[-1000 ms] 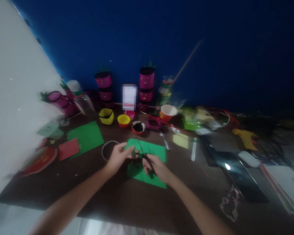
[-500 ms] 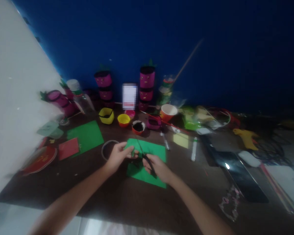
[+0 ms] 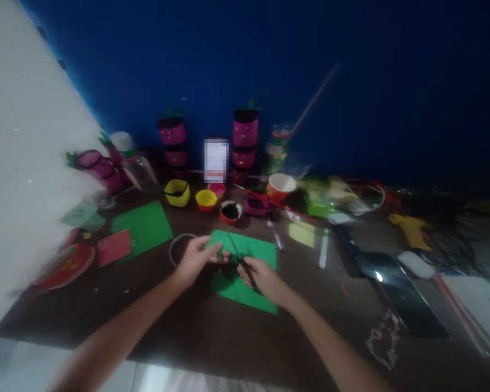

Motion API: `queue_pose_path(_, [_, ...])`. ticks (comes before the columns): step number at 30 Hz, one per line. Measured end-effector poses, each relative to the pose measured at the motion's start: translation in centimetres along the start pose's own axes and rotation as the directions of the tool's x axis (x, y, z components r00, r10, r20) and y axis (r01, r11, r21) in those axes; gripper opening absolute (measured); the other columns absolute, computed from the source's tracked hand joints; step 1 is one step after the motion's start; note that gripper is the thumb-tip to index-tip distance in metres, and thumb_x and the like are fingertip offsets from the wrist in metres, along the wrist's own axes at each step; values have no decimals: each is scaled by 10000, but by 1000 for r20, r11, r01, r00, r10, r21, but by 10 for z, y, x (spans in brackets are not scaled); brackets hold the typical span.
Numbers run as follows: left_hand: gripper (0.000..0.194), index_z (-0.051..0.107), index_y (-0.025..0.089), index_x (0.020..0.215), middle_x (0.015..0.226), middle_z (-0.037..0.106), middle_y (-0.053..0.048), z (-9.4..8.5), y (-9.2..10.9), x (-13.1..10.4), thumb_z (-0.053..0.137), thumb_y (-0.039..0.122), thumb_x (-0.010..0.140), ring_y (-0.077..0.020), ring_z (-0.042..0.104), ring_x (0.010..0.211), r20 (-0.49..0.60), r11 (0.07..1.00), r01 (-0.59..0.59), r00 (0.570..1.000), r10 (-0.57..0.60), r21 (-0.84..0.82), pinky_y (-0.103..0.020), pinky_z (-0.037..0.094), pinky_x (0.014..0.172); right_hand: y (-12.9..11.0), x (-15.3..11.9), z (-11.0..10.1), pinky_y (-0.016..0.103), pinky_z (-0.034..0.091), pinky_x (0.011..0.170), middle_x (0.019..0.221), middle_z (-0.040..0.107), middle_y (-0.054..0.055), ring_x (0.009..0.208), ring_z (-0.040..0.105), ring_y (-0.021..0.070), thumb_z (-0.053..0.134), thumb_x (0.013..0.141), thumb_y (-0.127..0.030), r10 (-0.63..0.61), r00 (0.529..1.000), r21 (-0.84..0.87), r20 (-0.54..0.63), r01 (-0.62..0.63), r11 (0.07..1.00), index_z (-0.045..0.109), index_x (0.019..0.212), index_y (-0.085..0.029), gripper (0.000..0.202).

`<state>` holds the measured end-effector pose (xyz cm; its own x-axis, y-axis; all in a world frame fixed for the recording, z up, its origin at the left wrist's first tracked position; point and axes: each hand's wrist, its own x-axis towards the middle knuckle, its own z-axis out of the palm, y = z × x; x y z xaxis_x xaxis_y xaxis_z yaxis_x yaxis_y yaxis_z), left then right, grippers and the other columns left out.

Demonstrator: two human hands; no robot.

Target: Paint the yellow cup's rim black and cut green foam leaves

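My right hand (image 3: 265,279) is closed around the black handles of a pair of scissors (image 3: 234,246), whose thin blades point up and to the left. Between the thumb and fingers of my left hand (image 3: 196,259) is a small green paper piece (image 3: 219,254), just left of the blades. Its exact shape is blurred. Beneath both hands lies a green sheet (image 3: 257,247) on the dark table, partly covered by my fingers and their shadow. A dark ring (image 3: 172,251) rests behind my left wrist, partly hidden.
Small cups, among them a yellow one (image 3: 177,194) and a red-and-white one (image 3: 281,188), stand behind the hands. Purple face-decorated towers (image 3: 245,133) line the blue wall. To the right are a marker (image 3: 324,249), a black phone-like slab (image 3: 404,296) and a yellow glue gun (image 3: 411,228).
The scissor blades have swung slightly to the left, and the small green piece in my left hand has shifted a little. Everything else stays in place.
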<state>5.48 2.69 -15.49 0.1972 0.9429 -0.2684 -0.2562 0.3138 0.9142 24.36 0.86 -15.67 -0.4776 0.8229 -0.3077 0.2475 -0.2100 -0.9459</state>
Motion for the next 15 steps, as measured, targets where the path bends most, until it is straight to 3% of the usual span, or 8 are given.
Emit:
queue_pose_path(6, [323, 541, 149, 769, 666, 650, -4, -4, 6, 4, 738, 364, 630, -140, 646, 624, -17, 998, -4, 1000, 3, -60, -274, 551, 627, 2, 2, -11, 205, 257, 404, 481, 371, -64, 432, 358, 76, 540, 752, -556, -24, 985, -40, -169, 17, 999, 417, 611, -194, 407])
queue_pose_path(10, [330, 567, 143, 755, 620, 637, -13, -11, 12, 11, 719, 403, 619, -142, 639, 567, -10, 998, 62, 998, -62, -20, -269, 543, 600, -1, -1, -27, 229, 334, 443, 488, 496, -24, 489, 484, 127, 626, 693, -471, -150, 924, -290, -352, 45, 956, 509, 599, -197, 313])
queue_pose_path(15, [325, 594, 126, 766, 575, 609, -10, -19, 17, 13, 699, 396, 620, -156, 641, 560, 6, 997, 82, 997, -82, 9, -280, 541, 592, -8, -6, -36, 282, 431, 589, 703, 684, 40, 687, 635, 216, 638, 677, -338, -154, 874, -589, -461, -172, 790, 644, 755, -219, 142])
